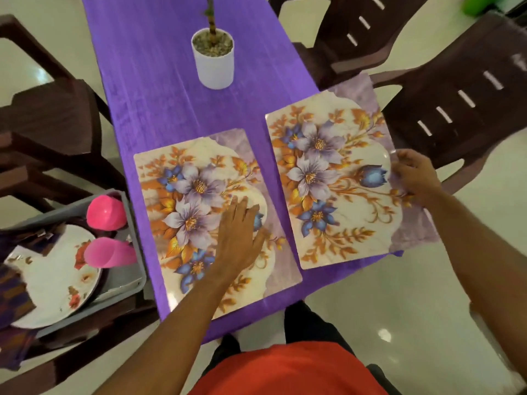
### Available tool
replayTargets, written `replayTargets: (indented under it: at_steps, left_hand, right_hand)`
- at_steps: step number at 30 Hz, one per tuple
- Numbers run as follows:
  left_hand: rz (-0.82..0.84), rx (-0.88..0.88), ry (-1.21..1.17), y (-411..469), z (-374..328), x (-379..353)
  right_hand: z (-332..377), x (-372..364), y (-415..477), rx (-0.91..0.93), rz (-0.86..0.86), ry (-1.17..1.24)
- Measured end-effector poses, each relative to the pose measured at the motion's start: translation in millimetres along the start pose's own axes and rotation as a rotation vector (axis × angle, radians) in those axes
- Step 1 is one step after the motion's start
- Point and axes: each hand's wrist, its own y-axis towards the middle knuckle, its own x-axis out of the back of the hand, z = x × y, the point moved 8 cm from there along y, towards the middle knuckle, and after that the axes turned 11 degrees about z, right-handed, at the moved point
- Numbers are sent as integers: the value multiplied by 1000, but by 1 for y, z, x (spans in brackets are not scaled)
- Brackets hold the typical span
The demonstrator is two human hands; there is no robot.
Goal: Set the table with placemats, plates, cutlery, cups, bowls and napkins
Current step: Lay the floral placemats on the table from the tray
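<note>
Left placemat: beneath my left hand, fingers flat, released.
Right placemat: my right hand grasps its edge.

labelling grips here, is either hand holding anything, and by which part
The right hand grips the right placemat by its right edge. The left hand holds nothing; it rests flat on the left placemat.

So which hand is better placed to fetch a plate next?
Probably the left hand: it lies flat on the left placemat, holding nothing, nearest the grey tray with the floral plate. The right hand holds the right placemat by its far edge.
</note>
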Motion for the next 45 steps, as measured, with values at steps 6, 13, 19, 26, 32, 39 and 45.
replayTargets:
  at_steps: [6, 13, 19, 26, 32, 39, 45]
  left_hand:
    - [86, 150, 86, 56, -42, -34]
    - [20, 347, 144, 65, -44, -48]
    - [-12, 415, 170, 65, -48, -52]
    - [53, 391, 248, 71, -50, -58]
    - [-4, 373, 161, 64, -49, -49]
    - [-219, 604, 76, -27, 16, -13]
    - [-324, 892, 15, -130, 96, 21]
  right_hand:
    - [-33, -7, 62, 15, 153, -77]
    - [-51, -61, 79, 141, 268, -314]
    - [-60, -56, 77, 132, 234, -244]
    - [-61, -42, 88, 137, 211, -299]
    - [-41, -41, 63, 160, 102, -499]
    - [26, -173, -32, 394, 543, -489]
    - [51, -275, -92, 457, 533, -794]
